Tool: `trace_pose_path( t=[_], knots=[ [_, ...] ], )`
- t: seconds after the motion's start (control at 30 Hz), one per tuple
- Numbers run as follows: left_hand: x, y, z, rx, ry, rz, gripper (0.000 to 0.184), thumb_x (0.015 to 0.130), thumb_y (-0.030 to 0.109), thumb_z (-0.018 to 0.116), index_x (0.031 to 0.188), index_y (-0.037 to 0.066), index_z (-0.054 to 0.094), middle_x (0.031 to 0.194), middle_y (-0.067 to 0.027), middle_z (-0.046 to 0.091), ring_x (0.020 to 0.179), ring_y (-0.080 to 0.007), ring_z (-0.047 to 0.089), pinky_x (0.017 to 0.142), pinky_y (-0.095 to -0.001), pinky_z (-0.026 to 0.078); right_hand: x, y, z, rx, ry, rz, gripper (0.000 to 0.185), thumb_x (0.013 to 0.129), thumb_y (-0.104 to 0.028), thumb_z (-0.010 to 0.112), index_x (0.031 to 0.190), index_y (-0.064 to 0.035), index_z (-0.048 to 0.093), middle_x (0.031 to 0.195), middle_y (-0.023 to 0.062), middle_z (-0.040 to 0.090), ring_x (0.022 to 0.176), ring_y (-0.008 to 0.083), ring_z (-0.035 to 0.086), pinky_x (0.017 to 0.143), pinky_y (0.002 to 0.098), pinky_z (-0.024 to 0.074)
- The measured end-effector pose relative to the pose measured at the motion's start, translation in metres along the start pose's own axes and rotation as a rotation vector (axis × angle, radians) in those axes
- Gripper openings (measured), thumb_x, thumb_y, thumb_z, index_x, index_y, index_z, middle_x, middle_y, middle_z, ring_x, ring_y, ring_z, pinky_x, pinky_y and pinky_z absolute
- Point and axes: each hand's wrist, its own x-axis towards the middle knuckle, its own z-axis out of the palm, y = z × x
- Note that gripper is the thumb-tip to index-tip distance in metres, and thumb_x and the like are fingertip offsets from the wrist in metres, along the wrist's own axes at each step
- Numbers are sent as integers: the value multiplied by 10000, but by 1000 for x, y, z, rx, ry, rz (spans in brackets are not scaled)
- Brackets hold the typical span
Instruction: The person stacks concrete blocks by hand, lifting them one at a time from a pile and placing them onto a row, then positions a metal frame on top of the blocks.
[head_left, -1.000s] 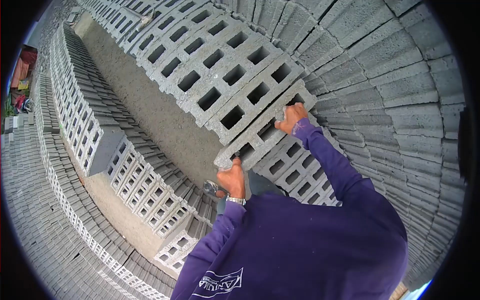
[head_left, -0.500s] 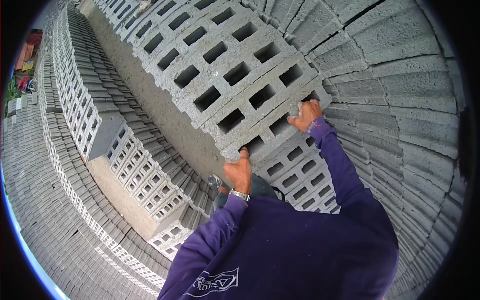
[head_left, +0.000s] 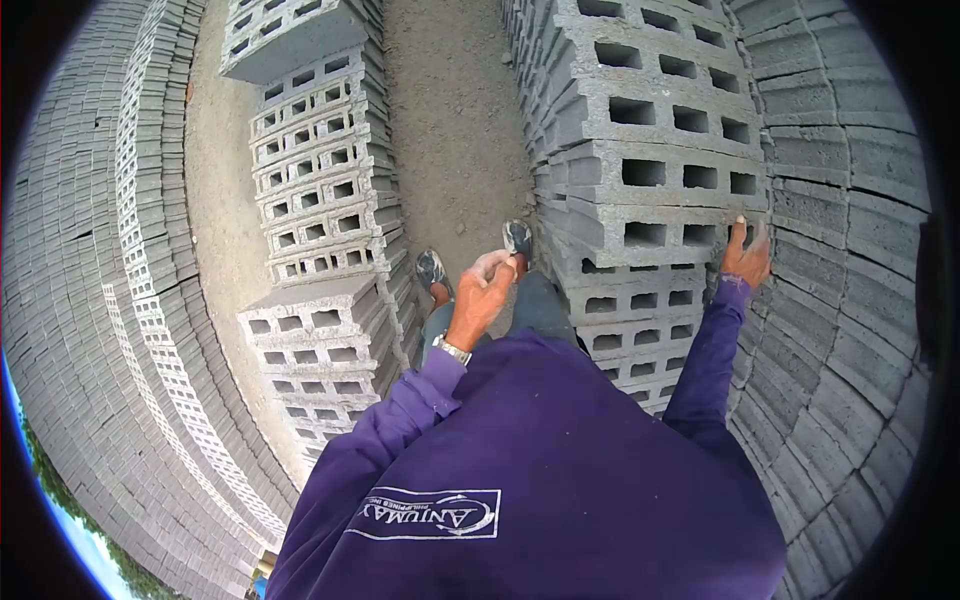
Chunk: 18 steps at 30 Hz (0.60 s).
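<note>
Head cam, left hand: the person's left hand (head_left: 482, 295) is up in front of the body, fingers curled in narrow towards the thumb; can't tell if anything's pinched in there.
Head cam, right hand: the right hand (head_left: 748, 255) is loosely spread, fingers kinda blurry, right by the far end of a block; can't tell if it's actually touching.
Block: that's a grey rectangular concrete hollow block (head_left: 674, 235), at the near edge of the tall row, its slot-shaped holes facing up.
Lower step: more grey hollow blocks (head_left: 622, 303) sit just below it, beside the person's leg.
Right side: a big wall of tightly packed grey concrete blocks (head_left: 830, 250).
Left side: another stepped grey block stack (head_left: 330, 295) across a bare dirt path (head_left: 440, 120).
Outfit: purple long-sleeved shirt (head_left: 580, 450) with a white printed logo (head_left: 435, 514), plus a silver metal watch (head_left: 452, 349) on the left wrist.
</note>
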Motion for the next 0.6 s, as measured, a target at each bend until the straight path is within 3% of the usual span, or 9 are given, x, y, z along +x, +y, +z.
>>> trace_pose_path(
  t=[0.07,0.1,0.17,0.2,0.3,0.4,0.43,0.53,0.6],
  knots=[
    [-24,-28,-67,-23,168,3,418,950,221,591,1206,-106,556,1060,-140,673,929,-178,657,811,-271,501,-14,6,45,-189,57,112,809,905,-698,369,1466,-115,391,1483,236,375,1381,358,352,1120,495,240],
    [-33,-42,-100,-39,267,0,380,956,196,583,1191,-102,565,1042,-130,677,891,-172,665,781,-272,509,-14,-3,45,-179,56,84,809,905,-698,369,1466,-115,391,1483,236,375,1381,358,352,1120,495,240],
    [-58,-63,-169,-131,439,37,332,960,172,572,1173,-83,581,1011,-120,682,868,-173,670,745,-267,510,-28,-46,58,-279,-48,206,838,914,-726,267,1527,-155,267,1573,185,218,1453,363,192,1155,498,167],
    [-71,-75,-205,-124,514,23,344,972,236,562,1174,-39,608,1022,-125,693,876,-173,680,726,-260,516,-46,-68,68,-269,-3,-3,791,938,-693,260,1525,-163,279,1574,170,224,1453,363,190,1156,499,155],
    [-94,-123,-320,-82,809,226,324,955,180,573,1182,-49,599,1003,-113,689,877,-170,675,757,-269,524,-122,-185,85,-188,-38,-340,736,966,-650,240,1516,-166,306,1575,164,223,1455,356,186,1160,493,145],
    [-104,-146,-441,449,1149,318,359,892,154,618,1171,-71,591,1048,-178,675,952,-265,663,840,-348,518,-260,-331,45,114,-288,-902,578,1005,-510,347,1435,-139,456,1548,152,293,1447,333,222,1134,486,183],
    [-102,-149,-474,620,1269,357,381,854,165,652,1151,-68,597,1058,-205,664,970,-312,654,856,-390,513,-302,-366,33,228,-427,-1057,504,994,-440,431,1366,-113,528,1503,164,370,1410,333,304,1105,473,237],
    [-92,-139,-551,891,1261,84,570,768,303,735,1180,-64,592,1175,-247,627,1078,-353,616,929,-436,480,-399,-422,22,435,-992,-1189,487,961,-412,517,1273,-45,588,1339,180,552,1271,360,481,1052,429,336],
    [-72,-148,-599,820,892,-196,697,684,384,784,1186,-62,597,1201,-280,611,1108,-358,614,937,-421,479,-440,-431,34,368,-1249,-1191,515,953,-415,526,1252,-1,588,1291,201,584,1244,355,506,1055,413,350]
  ],
)
